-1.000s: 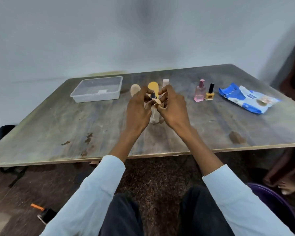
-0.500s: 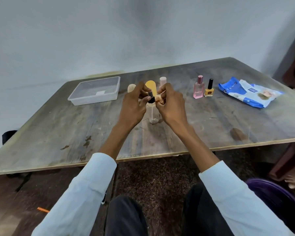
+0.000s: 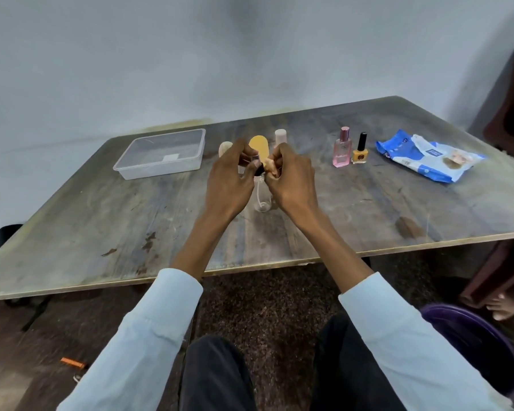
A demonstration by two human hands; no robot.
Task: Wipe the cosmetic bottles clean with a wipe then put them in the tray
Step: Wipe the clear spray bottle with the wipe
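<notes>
From the head view we see our left hand [image 3: 230, 179] gripping the black top of a clear spray bottle [image 3: 262, 197] standing mid-counter [image 3: 101, 221], our right hand [image 3: 291, 179] pinching a crumpled wipe [image 3: 270, 167] against it, the tray [image 3: 161, 154] well apart at far left.
</notes>
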